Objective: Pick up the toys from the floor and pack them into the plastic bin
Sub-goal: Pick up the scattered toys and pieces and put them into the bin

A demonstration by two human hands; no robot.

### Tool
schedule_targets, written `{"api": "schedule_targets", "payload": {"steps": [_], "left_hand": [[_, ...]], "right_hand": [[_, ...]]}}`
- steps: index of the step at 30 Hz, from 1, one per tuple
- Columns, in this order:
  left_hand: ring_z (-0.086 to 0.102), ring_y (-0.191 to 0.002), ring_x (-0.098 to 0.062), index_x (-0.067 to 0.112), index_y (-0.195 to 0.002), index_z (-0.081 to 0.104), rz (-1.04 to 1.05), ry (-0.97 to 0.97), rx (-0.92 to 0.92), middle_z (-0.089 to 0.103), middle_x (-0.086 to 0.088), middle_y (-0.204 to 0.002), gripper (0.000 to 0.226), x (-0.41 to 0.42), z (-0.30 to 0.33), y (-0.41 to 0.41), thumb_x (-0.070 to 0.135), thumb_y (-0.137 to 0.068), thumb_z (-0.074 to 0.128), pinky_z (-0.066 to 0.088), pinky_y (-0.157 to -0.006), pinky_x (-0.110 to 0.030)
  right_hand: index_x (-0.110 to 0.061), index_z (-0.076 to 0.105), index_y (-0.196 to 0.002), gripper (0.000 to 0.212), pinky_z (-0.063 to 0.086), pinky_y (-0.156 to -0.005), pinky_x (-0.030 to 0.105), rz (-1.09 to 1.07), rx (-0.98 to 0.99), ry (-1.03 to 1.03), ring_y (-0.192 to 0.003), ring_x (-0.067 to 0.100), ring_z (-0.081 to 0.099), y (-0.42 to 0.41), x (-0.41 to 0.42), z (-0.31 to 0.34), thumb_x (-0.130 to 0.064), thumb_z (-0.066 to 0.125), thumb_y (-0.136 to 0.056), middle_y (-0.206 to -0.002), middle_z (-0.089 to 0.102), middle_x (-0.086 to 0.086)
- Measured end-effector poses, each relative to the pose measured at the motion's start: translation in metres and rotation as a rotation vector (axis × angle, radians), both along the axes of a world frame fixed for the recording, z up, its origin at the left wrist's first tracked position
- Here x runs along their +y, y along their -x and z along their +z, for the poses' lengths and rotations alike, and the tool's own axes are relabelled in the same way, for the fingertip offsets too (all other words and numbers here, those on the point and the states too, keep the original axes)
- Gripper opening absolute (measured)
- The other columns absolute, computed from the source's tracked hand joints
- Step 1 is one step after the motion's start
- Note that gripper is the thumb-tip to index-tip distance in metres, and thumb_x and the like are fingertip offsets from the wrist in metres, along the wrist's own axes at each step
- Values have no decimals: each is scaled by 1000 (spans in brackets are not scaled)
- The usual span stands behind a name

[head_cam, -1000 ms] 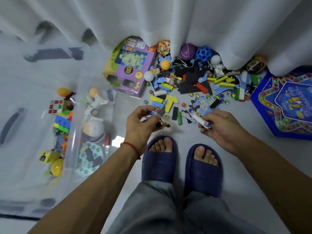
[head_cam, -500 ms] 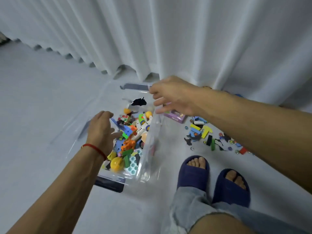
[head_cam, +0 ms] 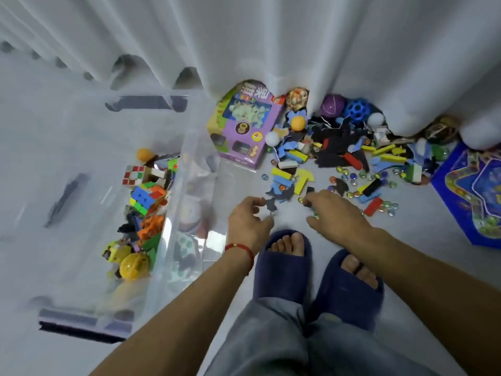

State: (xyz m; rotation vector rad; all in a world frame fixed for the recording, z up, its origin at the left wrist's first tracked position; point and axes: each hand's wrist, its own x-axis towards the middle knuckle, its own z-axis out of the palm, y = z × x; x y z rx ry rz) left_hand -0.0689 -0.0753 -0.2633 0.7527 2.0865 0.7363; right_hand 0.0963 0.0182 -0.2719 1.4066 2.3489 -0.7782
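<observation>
A clear plastic bin (head_cam: 177,202) stands on the floor at the left and holds puzzle cubes (head_cam: 147,195), a yellow ball (head_cam: 134,265) and other toys. A pile of foam pieces, blocks and glass marbles (head_cam: 339,156) lies by the curtain. My left hand (head_cam: 248,222) hovers low at the pile's near edge, its thumb and fingers spread around a dark foam piece (head_cam: 271,206). My right hand (head_cam: 334,210) reaches down beside it with curled fingertips on small pieces; what it grips is hidden.
A purple toy box (head_cam: 244,128) lies between the bin and the pile. Balls (head_cam: 357,109) sit under the white curtain (head_cam: 271,44). A blue game board (head_cam: 471,191) lies at the right. My feet in dark blue slippers (head_cam: 282,270) stand just behind the hands.
Half a second ago both hands were over the bin. They have swung back right and down to the near edge of the pile, and the view has turned with them.
</observation>
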Motion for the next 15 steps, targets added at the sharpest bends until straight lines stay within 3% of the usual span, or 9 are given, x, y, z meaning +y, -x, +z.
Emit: {"api": "schedule_targets", "payload": {"steps": [4, 9, 12, 15], "left_hand": [[51, -95, -13, 26, -118, 56, -113, 90, 169, 49, 0, -122, 45, 29, -48, -10, 28, -79, 79, 42, -82, -20], [43, -90, -7, 23, -131, 47, -193, 19, 332, 41, 2, -121, 66, 40, -75, -14, 29, -76, 84, 36, -80, -12], [47, -87, -12, 19, -126, 53, -206, -27, 375, 47, -1, -117, 58, 40, -85, -8, 20, -76, 83, 33, -75, -9], [50, -88, -12, 16, -118, 60, -226, -24, 411, 52, 1, -112, 46, 40, -87, -4, 19, -78, 81, 34, -71, -6]], "right_hand": [[-21, 49, -132, 39, 50, -82, 40, -3, 25, -197, -115, 26, 52, 0, -2, -41, -30, 60, -96, -130, 49, 5], [-13, 58, -118, 31, 51, -73, 42, 34, 168, -393, -96, 29, 53, 9, 11, -83, -21, 70, -91, -114, 55, 10], [-13, 61, -110, 27, 51, -69, 42, 4, 208, -417, -86, 29, 54, 12, 16, -95, -12, 74, -86, -107, 54, 11], [-13, 60, -109, 33, 52, -70, 43, 16, 231, -405, -88, 29, 53, 10, 14, -99, -3, 74, -81, -110, 51, 11]]}}
